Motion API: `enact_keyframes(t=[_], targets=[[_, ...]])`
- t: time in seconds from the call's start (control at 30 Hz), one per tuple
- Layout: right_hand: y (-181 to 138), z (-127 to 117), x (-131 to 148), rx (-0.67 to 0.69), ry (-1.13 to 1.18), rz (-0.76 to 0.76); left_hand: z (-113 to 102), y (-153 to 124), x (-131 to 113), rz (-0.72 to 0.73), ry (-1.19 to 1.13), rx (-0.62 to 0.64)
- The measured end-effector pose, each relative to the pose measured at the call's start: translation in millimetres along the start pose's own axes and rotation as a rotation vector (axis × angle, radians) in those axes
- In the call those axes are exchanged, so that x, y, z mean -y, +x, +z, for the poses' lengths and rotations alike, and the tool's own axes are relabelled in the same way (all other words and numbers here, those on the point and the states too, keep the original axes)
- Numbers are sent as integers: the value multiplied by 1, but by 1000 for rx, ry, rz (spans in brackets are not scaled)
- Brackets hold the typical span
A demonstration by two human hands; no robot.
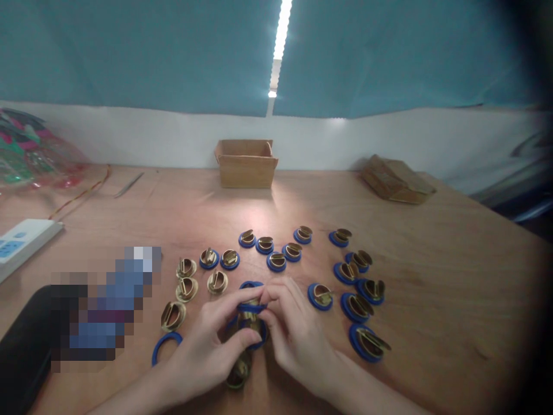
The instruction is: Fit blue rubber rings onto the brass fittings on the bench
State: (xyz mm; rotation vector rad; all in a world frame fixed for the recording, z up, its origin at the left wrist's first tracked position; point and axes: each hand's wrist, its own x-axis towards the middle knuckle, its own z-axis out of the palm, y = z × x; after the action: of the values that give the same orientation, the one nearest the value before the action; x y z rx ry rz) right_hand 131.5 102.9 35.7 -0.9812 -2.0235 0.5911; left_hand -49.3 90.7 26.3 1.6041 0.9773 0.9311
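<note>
Low in the middle, my left hand (207,343) holds a round brass fitting (248,316) between thumb and fingers. A blue ring (250,308) sits around the fitting, and my right hand (298,334) pinches its edge. Under my hands are further blue rings, partly hidden, and another brass piece (239,373) lies close to my left thumb. A loose blue ring (159,346) rests beside my left wrist. To the left stand several brass fittings without rings, such as this brass fitting (173,317). Ringed fittings with tilted flaps, like this ringed fitting (320,296), spread behind and right.
An open cardboard box (247,173) stands at the back against the wall, and a flattened brown package (395,180) lies back right. On the left are a white power strip (30,245), a black case (32,340), a blurred-out object (114,305), tweezers (129,185) and clear bottles (34,155).
</note>
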Motion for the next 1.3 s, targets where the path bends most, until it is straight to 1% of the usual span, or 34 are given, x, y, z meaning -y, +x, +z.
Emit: enact_keyframes(t=[0.1, 0.2, 0.3, 0.47, 0.63, 0.77, 0.87, 0.93, 1.0, 1.07, 1.1, 1.2, 1.3], targets=[[-1, 1, 1, -7, 17, -5, 0, -1, -1, 71, 99, -14], [-2, 3, 2, -18, 58, 13, 1, -1, -4, 180, 196, -68], [-3, 4, 1, -11, 56, 13, 3, -2, -5, 248, 236, -102], [-6, 7, -1, 16, 42, 48, 9, -5, -1, 177, 265, -153], [-9, 11, 1, 47, 88, 83, 10, -7, 1, 151, 265, -196], [-11, 12, 3, 47, 103, 114, 6, -5, 2, 113, 215, -160], [-6, 7, 5, 50, 113, 131, 0, -2, 1, 101, 178, -134], [-1, 1, 6, 31, 136, 122, -3, -1, 1, 80, 155, -131], [5, -6, 5, -22, 171, 131, -5, -1, -1, 65, 132, -119], [8, -10, 5, -48, 230, 175, -5, -3, -1, 64, 113, -92], [9, -11, 5, -39, 272, 211, -5, -4, -1, 65, 103, -80], [10, -10, 6, 52, 441, 336, -3, -6, -1, 59, 60, -63], [11, -9, 7, 117, 601, 452, -3, -5, -1, 46, -16, -76]])
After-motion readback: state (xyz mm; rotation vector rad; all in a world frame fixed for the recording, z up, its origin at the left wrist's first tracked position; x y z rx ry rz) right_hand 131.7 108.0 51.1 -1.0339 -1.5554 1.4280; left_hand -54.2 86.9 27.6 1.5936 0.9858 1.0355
